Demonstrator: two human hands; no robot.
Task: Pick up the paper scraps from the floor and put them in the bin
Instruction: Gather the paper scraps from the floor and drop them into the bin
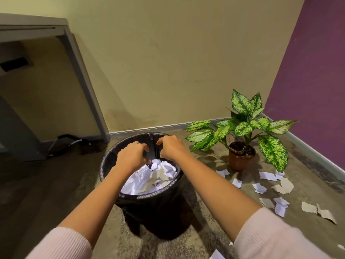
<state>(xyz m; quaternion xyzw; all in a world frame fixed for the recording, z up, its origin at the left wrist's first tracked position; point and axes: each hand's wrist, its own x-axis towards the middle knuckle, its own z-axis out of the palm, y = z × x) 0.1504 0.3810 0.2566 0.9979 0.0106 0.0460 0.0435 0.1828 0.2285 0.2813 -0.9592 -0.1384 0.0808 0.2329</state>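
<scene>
A black bin [112, 161] lined with a black bag stands on the floor in front of me, well filled with white and beige paper scraps [149, 180]. Both hands hover over its opening, palms down and fingers curled. My left hand [131, 156] is over the middle of the bin, with a white scrap just under its fingertips. My right hand [169, 147] is near the far rim. What the palms hold is hidden. Several more scraps [280, 186] lie on the floor to the right of the bin.
A potted plant [240, 156] with speckled green leaves stands right of the bin, close to the loose scraps. A grey desk leg [87, 81] and cables [69, 141] are at the left. Beige and purple walls meet behind the plant.
</scene>
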